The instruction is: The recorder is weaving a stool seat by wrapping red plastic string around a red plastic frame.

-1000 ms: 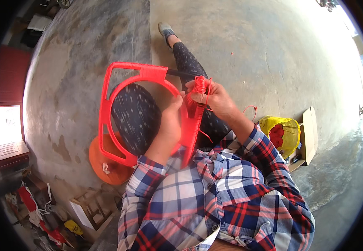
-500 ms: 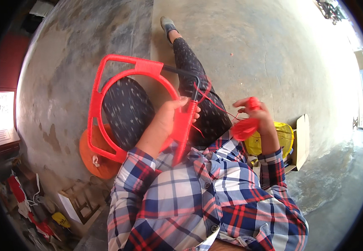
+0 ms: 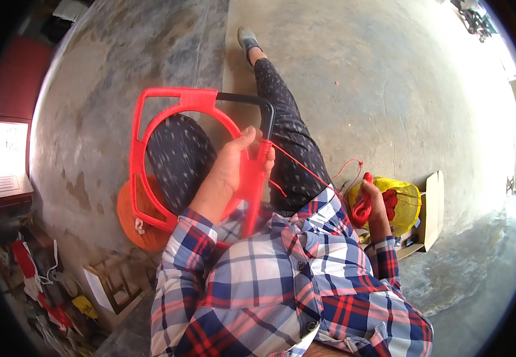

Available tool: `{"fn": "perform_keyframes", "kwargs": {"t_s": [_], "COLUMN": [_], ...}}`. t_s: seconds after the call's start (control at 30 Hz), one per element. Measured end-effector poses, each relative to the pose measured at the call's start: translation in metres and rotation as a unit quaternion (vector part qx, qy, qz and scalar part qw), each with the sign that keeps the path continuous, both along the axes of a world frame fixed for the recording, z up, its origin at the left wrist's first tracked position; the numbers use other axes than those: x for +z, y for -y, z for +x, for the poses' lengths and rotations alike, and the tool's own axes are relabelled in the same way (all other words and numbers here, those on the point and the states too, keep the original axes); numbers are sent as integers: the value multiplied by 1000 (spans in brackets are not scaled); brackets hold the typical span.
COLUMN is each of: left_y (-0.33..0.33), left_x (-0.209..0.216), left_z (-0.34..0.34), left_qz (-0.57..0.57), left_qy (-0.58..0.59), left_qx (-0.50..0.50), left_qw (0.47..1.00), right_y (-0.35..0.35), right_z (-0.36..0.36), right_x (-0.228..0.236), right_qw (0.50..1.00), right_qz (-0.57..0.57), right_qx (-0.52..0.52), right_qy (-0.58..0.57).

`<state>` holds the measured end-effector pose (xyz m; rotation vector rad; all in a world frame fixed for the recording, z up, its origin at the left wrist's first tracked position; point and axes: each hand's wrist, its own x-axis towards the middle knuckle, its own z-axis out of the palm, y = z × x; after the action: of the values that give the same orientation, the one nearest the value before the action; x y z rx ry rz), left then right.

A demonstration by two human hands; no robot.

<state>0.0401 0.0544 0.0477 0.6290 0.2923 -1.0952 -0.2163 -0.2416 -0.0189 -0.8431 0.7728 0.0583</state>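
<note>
My left hand (image 3: 229, 160) is closed round one side of a squarish frame with a ring inside it (image 3: 198, 98), held tilted over my lap. Red cord wraps most of the frame tightly, while its upper right corner is bare black tube (image 3: 268, 113). From the wrapped side by my fingers, a red cord (image 3: 301, 165) runs taut toward my right hand (image 3: 375, 199). That hand, low at my right side, is closed on a looped bundle of red cord (image 3: 361, 212). A short loose cord end (image 3: 279, 187) hangs beside the frame.
Just beyond my right hand is a yellow container (image 3: 411, 202) with red material inside, next to an open cardboard box (image 3: 430, 214). An orange round seat (image 3: 145, 229) shows under my bent left leg. At lower left stand a small wooden frame (image 3: 115, 282) and assorted clutter.
My right hand has moved down and slightly right with the cord bundle, drawing the cord straighter. The frame has shifted slightly in my left hand's hold and the view has tipped a little.
</note>
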Motion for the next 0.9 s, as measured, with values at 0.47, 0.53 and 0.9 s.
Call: {"fn": "perform_keyframes", "kwargs": {"t_s": [0.47, 0.53, 0.9], "left_y": [11, 15, 8], "left_x": [-1, 4, -17], "left_z": [-13, -18, -12], "left_qz": [127, 129, -65], "left_qy": [93, 132, 123], "left_qx": [25, 64, 118], "left_qw": [987, 981, 983], "right_y": [-57, -60, -67], "right_z": [176, 203, 210], "right_x": [104, 93, 68], "right_qw": [968, 939, 964], "right_qz": [-89, -182, -249], "right_qx": [177, 250, 26], "right_qy": [153, 148, 92]}}
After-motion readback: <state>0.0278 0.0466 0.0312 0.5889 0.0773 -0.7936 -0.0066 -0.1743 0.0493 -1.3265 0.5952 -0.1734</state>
